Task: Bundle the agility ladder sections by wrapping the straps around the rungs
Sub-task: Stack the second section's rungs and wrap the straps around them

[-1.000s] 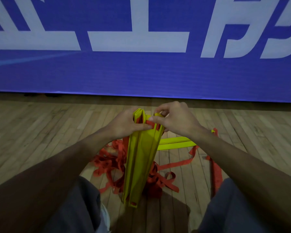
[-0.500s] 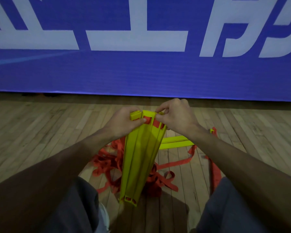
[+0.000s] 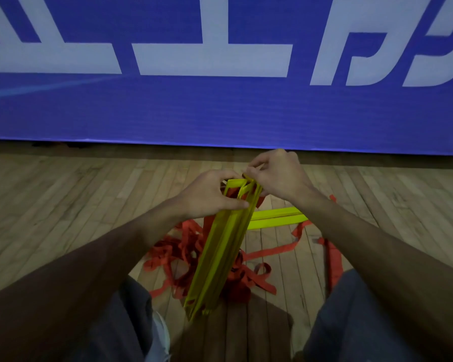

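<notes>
Across the top of my view, a blue banner with large white characters hangs down to the pale wooden plank floor.

At lower left is the person's left leg in grey fabric, with the bare left forearm reaching over it toward the middle.

The left hand grips the upper end of the stack of flat yellow plastic rungs. Its fingers are curled over the far side and its thumb lies pressed along the near face.

Below and left of that hand, a loose heap of red fabric straps lies tangled on the floor. It is spread around the foot of the stack and partly hidden behind it.

The stack stands on end between the knees, tilted so that its top leans away and to the right. Its lower end is on or just above the floor; I cannot tell which. Short lengths of red strap show between the rungs at the top.

The right hand is at the top right corner of the stack. Its fingers are bent and drawn together in a pinch on that corner. I cannot tell whether a strap lies between the fingertips.

To the right, a single yellow plastic rung lies flat on the floor, one end hidden behind the stack. A long red strap lies on the planks beside the right forearm. At lower right is the right leg in grey fabric.
</notes>
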